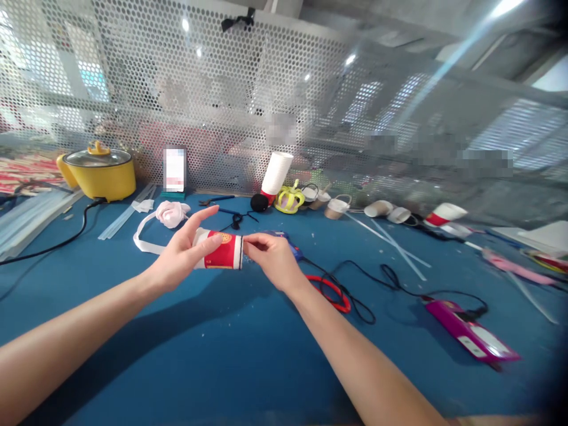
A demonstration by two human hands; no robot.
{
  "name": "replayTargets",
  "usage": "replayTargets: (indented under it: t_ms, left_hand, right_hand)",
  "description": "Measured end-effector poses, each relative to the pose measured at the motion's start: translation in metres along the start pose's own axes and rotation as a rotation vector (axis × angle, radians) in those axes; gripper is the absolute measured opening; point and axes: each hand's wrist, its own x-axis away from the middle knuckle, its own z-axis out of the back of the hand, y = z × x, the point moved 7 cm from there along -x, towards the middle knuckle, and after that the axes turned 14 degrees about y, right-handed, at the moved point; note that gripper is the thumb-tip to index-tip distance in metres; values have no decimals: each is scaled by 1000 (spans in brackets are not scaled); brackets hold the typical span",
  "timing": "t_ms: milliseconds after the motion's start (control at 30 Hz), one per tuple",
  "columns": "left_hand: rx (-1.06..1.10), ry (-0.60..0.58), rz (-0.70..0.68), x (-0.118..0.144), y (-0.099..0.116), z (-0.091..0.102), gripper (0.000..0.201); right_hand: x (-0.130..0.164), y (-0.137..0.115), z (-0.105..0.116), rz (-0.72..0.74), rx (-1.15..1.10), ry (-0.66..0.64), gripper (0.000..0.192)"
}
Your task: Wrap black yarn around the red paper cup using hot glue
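My left hand (pixel 184 251) is wrapped round a red and white paper cup (pixel 226 251), which lies on its side above the table, index finger raised. A thin black trim (pixel 241 253) edges the cup's right end. At that end, the thumb and fingers of my right hand (pixel 273 257) are pinched together; what they hold is hidden. Just left of the cup, a white band (pixel 144 241) curves up to a pale fabric flower (pixel 171 214); my left hand hides where the band leads. Behind my right hand is a partly hidden blue tool (pixel 293 247).
A yellow electric pot (pixel 106 177) stands back left, near a lit phone (pixel 174 171). Along the back are a cup stack (pixel 277 170), a yellow-green crown-like piece (pixel 290 199) and small buckets (pixel 337 207). Right lie a red ring (pixel 344 300), black cords and a purple power strip (pixel 470 331).
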Motion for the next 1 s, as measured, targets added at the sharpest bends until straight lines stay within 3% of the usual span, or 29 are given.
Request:
replayTargets:
  t_ms: [167,367,467,633,733,800,900,967,1000]
  left_hand:
    - [-62,39,16,-4,-3,3,65]
    - [-94,258,-92,-27,-2,28,29]
    - [-150,341,-146,-34,-4,40,26]
    - [-331,328,-214,-32,-4,38,41]
    - [-274,285,-200,-31,-3,34,37]
    - [-183,256,-177,-30,0,32,36]
    - [-88,237,-117,-27,5,28,38]
    - [-93,217,-60,-21,8,24,40]
    - [-108,211,-48,-18,11,22,42]
  right_hand:
    - [-3,8,2,-107,-59,16,14]
    - [-9,29,7,-337,-304,79,15]
    - [-11,35,5,-440,-408,60,20]
    - [-15,38,2,-459,-431,40,21]
    - [-14,34,4,-407,-413,72,20]
    - [-13,23,11,-269,-349,120,16]
    - [-2,-20,21,279,-63,187,6]
    - [14,-47,18,654,134,190,11]
    - [21,-55,15,772,189,184,14]
